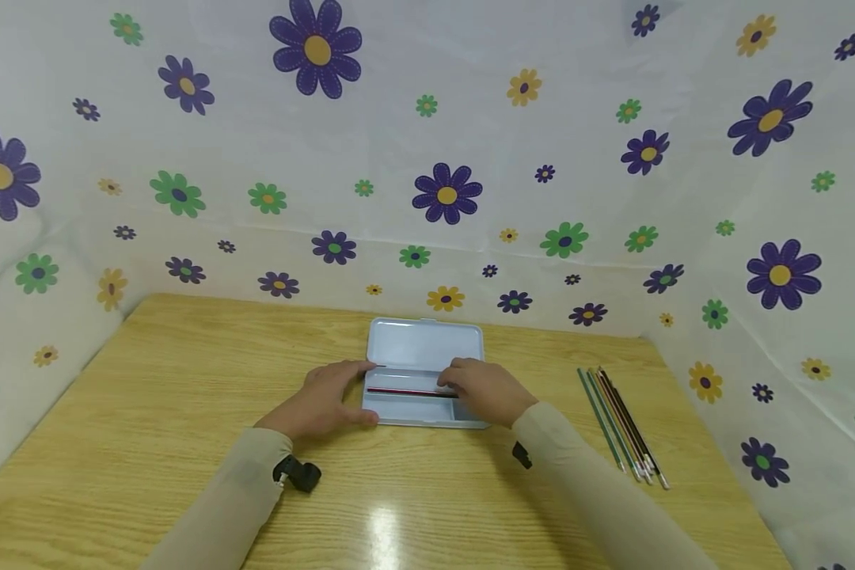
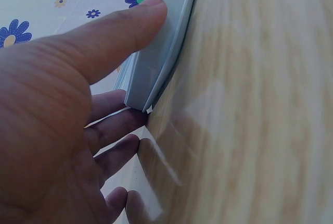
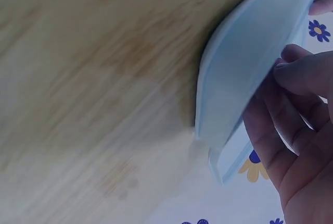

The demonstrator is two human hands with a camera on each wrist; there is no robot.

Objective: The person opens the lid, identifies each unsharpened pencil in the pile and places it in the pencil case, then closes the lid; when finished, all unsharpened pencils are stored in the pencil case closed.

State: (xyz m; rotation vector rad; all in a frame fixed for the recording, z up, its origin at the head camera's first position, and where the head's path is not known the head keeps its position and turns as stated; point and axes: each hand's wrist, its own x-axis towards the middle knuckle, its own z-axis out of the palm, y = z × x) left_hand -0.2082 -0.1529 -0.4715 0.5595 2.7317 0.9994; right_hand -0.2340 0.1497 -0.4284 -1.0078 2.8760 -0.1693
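A light-blue pencil case [image 1: 413, 412] lies on the table with its lid [image 1: 423, 344] folded back. Inside the case, a dark pencil with a red stripe [image 1: 406, 391] runs lengthwise. My left hand [image 1: 324, 400] holds the left end of the case, thumb at the front edge and fingers spread around the back corner. In the left wrist view, the thumb [image 2: 148, 23] presses the front wall. My right hand [image 1: 488, 389] reaches over the right part of the case, fingers bent down at the pencil, whose right end it hides. The right wrist view shows those fingers [image 3: 265, 125] dipping behind the case wall.
Several pencils [image 1: 616, 427], green, brown and black with pale ends, lie in a bunch on the wooden table [image 1: 427, 499] at the right. A white flowered cloth [image 1: 399, 277] rises behind the table and along both sides.
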